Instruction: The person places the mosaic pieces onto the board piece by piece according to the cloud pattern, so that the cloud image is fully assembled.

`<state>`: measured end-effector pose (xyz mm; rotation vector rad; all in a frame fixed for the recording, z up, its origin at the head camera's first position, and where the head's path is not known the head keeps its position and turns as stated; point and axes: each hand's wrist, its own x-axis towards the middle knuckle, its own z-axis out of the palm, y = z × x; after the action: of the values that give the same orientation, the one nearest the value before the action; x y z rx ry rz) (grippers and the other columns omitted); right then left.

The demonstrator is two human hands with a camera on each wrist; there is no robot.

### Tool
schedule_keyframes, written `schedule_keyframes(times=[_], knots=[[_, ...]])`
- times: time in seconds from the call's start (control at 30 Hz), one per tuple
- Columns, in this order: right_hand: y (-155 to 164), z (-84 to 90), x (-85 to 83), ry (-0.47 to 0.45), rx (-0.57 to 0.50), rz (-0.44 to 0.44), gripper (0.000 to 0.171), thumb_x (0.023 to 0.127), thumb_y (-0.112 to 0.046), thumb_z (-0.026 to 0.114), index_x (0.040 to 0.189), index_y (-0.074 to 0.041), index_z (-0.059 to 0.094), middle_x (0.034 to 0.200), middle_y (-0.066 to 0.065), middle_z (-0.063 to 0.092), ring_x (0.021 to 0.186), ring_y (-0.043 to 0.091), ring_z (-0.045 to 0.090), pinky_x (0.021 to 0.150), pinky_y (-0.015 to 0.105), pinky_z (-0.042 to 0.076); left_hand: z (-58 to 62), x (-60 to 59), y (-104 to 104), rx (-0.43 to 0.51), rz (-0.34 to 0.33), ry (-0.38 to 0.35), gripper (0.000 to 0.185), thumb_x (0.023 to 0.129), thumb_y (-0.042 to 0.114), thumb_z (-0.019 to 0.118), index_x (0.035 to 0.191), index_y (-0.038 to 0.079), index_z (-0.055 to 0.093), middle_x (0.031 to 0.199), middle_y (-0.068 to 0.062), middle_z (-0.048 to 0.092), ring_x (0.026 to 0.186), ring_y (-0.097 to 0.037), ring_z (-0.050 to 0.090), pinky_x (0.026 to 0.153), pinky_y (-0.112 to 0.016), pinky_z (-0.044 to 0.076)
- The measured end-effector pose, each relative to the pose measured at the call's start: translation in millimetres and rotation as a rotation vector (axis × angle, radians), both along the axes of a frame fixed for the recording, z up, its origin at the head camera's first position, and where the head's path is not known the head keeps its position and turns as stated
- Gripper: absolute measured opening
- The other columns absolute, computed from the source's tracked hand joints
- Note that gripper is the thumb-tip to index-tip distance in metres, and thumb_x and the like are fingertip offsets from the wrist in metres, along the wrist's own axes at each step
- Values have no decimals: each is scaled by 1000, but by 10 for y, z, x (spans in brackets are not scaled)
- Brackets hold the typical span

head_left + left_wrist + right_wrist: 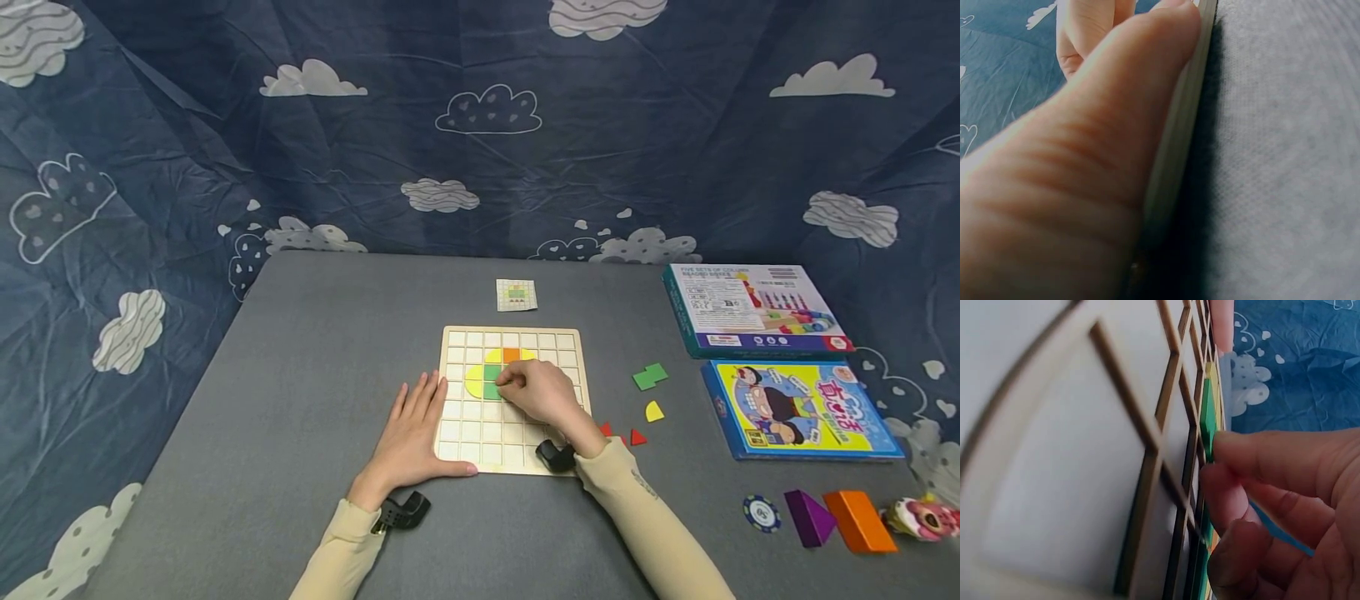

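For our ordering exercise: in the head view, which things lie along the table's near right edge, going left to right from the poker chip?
Poker chip → purple wedge block → orange block → pink toy, partly cut off by the picture's edge.

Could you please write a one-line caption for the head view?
Right hand sets a green piece into the wooden grid board while left hand steadies its edge.
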<state>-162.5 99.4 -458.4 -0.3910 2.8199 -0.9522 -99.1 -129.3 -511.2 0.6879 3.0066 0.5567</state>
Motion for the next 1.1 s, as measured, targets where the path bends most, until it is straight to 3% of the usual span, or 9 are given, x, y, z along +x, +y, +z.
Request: schedule_keyframes(times=[0.23, 0.43, 0.6, 0.87, 1.1], knots=[[95, 13, 15, -26, -35, 49, 8, 84, -22, 72, 91, -19, 76, 69, -9, 60, 59, 10, 51, 54, 29, 41, 10, 0, -17, 2, -1, -6, 128, 65, 87, 51, 152, 4, 8, 157, -12, 4, 143, -24, -2, 113, -42, -5], [285, 6, 50, 29, -115, 59, 9, 86, -21, 71, 91, -15, 75, 66, -7, 57, 53, 10, 45, 50, 27, 36, 7, -8, 1, -4, -1, -5, 128, 64, 87, 51, 152, 4, 8, 157, -13, 5, 143, -24, -2, 114, -43, -4], [591, 36, 68, 60, -149, -31, 10, 87, -19, 70, 92, -11, 74, 67, -4, 58, 50, 13, 44, 44, 27, 34, 1, -9, 0, -3, -4, 3, 129, 64, 87, 51, 152, 4, 8, 157, -13, 6, 143, -24, -2, 114, -43, -4], [1134, 89, 74, 138, -92, -227, 17, 87, -21, 70, 91, -5, 71, 74, 3, 63, 56, 17, 49, 44, 33, 39, -10, -2, -10, 19, -10, 6, 129, 64, 86, 53, 152, 3, 8, 157, -14, 6, 143, -24, -1, 113, -43, -4], [1545, 150, 100, 97, -57, -284, 32, 88, -31, 69, 95, 0, 67, 83, 12, 65, 60, 19, 53, 47, 29, 42, -5, -2, -2, 14, -9, 6, 129, 64, 85, 55, 152, 3, 9, 157, -14, 6, 143, -25, -1, 114, -42, -4]])
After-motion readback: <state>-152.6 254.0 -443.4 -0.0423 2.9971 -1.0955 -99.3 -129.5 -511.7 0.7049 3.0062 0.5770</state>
